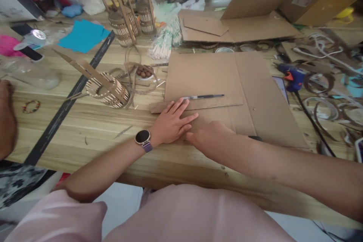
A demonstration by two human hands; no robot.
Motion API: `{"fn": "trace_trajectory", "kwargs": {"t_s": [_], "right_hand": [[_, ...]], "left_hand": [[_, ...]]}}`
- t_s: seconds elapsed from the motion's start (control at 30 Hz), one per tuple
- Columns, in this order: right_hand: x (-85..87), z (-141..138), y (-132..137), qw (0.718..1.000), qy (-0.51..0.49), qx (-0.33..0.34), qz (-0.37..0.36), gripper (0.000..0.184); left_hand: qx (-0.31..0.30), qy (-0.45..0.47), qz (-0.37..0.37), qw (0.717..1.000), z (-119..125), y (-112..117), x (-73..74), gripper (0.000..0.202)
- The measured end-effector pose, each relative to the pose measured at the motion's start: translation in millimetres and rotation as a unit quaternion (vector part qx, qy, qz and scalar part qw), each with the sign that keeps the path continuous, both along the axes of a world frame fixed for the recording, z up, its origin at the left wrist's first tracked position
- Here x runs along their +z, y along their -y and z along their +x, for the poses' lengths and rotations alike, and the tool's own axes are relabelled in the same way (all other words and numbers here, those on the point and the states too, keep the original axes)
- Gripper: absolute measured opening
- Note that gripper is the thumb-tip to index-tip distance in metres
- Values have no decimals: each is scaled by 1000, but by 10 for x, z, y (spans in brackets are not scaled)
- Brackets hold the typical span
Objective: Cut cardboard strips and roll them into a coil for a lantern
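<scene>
My left hand [172,123], with a watch [142,137] on its wrist, lies flat with fingers spread on the near left edge of a large cardboard sheet [204,72]. Close beside it, my right hand [211,138] is closed, its thumb side near the left fingertips; whatever it grips is hidden. Past the right wrist a small dark end [255,138] shows, mostly covered by the forearm. A narrow cardboard strip [215,103] lies across the sheet by my left fingers. Just beyond it rests a pen [204,96].
A slatted cardboard bucket [109,90] stands left, near a bowl of brown beads [145,72]. Behind are slatted lanterns [121,26] and cardboard pieces [255,26]. A blue glue gun [295,77] and cardboard rings [320,83] lie right. Another person's arm [7,121] rests at far left.
</scene>
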State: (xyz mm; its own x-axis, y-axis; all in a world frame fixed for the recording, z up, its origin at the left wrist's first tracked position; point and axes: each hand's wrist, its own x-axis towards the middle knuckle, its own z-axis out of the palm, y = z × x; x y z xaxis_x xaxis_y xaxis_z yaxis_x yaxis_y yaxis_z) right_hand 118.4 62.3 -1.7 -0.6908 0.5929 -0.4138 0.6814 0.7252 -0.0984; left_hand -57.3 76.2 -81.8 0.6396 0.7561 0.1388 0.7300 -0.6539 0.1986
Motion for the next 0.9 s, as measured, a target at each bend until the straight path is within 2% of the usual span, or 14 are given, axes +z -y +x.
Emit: {"fn": "trace_trajectory", "kwargs": {"t_s": [0.1, 0.17, 0.27, 0.47, 0.67, 0.8, 0.83, 0.9], "right_hand": [[17, 5, 22, 996, 74, 41, -18, 63], [34, 32, 27, 991, 115, 69, -17, 62], [50, 102, 27, 986, 140, 88, -1, 52], [81, 225, 22, 980, 184, 81, 8, 45], [59, 365, 70, 982, 182, 46, 15, 54], [6, 633, 35, 983, 182, 21, 19, 64], [-6, 727, 4, 985, 173, 15, 15, 61], [-21, 913, -67, 993, 121, 9, -10, 41]], "left_hand": [[-2, 6, -1, 1000, -13, -2, -9, 43], [-4, 9, -2, 1000, -20, -4, -17, 43], [-9, 9, -5, 1000, -23, -8, -23, 43], [-6, 4, -12, 1000, -18, -12, -12, 43], [-6, -3, -10, 1000, -16, -9, -9, 43], [-3, 7, -6, 1000, -13, -9, -32, 42], [-3, 10, -5, 1000, -12, -9, -40, 42], [0, 13, -5, 1000, -9, -11, -55, 42]]}}
